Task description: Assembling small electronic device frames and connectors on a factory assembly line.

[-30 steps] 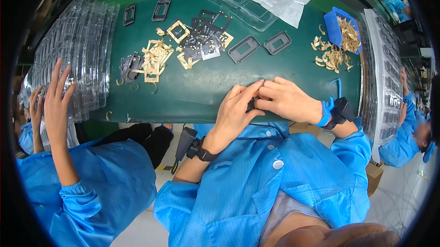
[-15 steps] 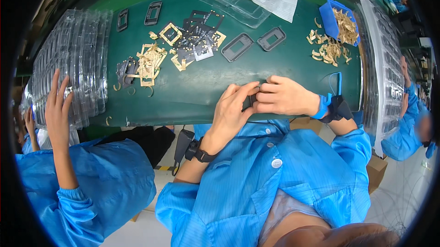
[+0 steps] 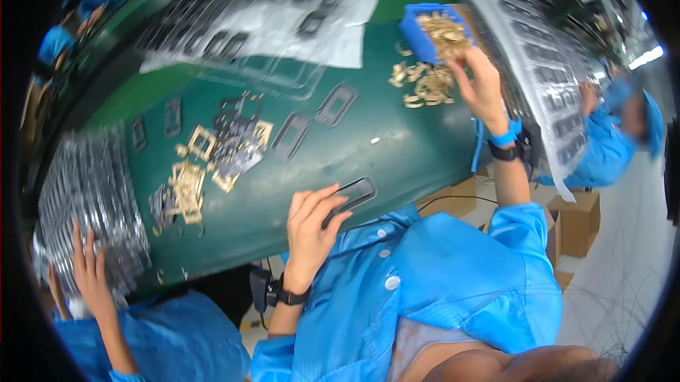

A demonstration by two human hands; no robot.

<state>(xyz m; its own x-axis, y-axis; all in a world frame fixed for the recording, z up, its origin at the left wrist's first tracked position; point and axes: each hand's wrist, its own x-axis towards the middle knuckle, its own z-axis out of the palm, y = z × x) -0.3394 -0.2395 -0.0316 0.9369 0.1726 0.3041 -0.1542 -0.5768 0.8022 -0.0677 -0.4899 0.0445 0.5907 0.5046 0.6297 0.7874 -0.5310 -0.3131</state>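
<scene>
- Left hand [image 3: 312, 227] pinches one end of a dark frame [image 3: 365, 191] between thumb and fingers, near the front edge of the green counter [image 3: 411, 152]; I can't tell whether the frame touches the surface.
- Right hand [image 3: 482, 84] is at the blue bin [image 3: 419, 38] of tan strips [image 3: 443, 31], thumb and fingertips close together; I can't make out whether they grip a strip.
- Loose strips [image 3: 433, 88] lie just beside the bin.
- Two more frames [image 3: 304, 122] lie side by side beyond the left hand.
- Further left I see black sheet pieces [image 3: 237, 145] and a tan heap [image 3: 188, 191].
- Clear trays [image 3: 85, 191] stand stacked at far left, near a co-worker's hand [image 3: 91, 272].
</scene>
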